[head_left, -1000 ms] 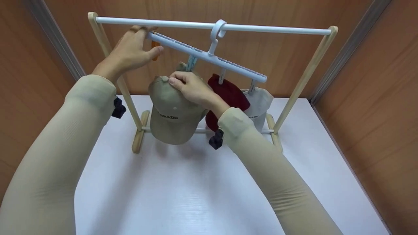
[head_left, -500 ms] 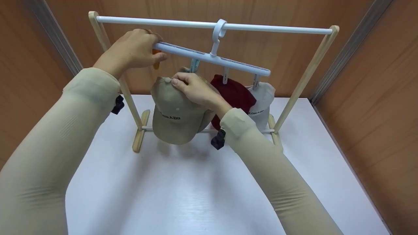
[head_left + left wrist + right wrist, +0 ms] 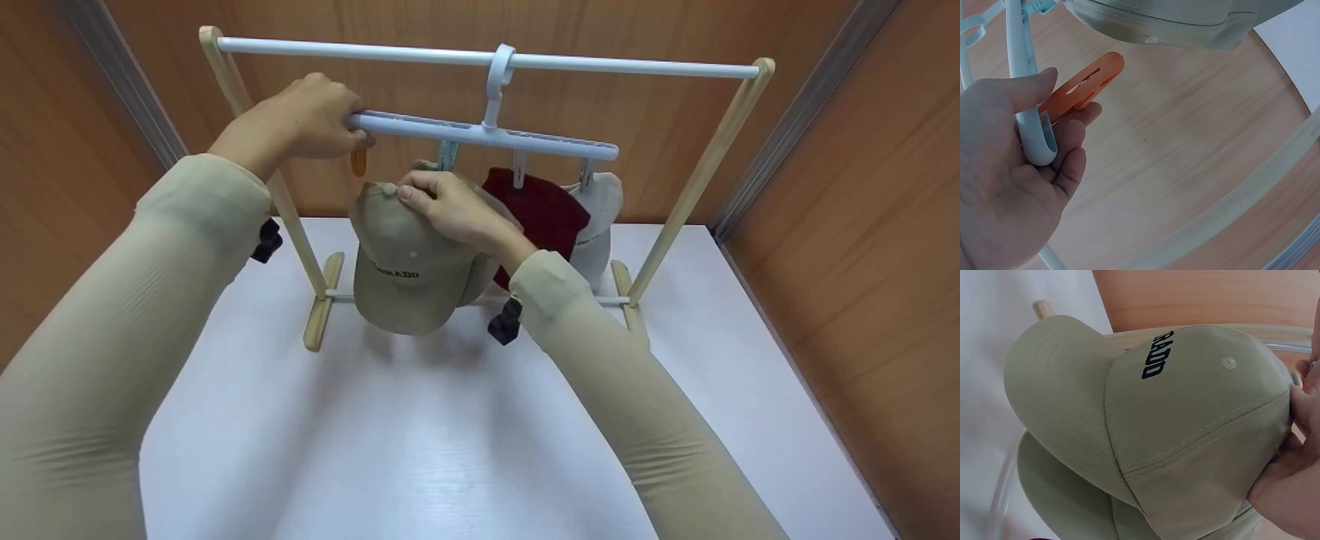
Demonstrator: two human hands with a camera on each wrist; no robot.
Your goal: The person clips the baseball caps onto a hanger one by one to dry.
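Observation:
My left hand (image 3: 300,116) grips the left end of the pale blue clip hanger (image 3: 487,135), which hooks over the white rail. An orange clip (image 3: 1086,84) sits at that end, between my thumb and fingers. My right hand (image 3: 457,210) pinches the crown of an olive baseball cap (image 3: 405,262) with dark lettering, brim down. Behind it a second olive cap (image 3: 1061,484) shows, partly hidden; a teal clip (image 3: 448,155) hangs from the hanger above. Further right, a dark red cap (image 3: 544,217) and an off-white cap (image 3: 600,225) hang from grey clips.
The rack has a white top rail (image 3: 637,67), wooden legs (image 3: 705,180) and a thin lower bar (image 3: 611,301). It stands on a white table (image 3: 420,450). Wood-grain panels (image 3: 637,112) enclose the back and both sides.
My left hand has moved down with the hanger's left end, so the steep tilt is now nearly level. The olive cap in my right hand has shifted slightly right.

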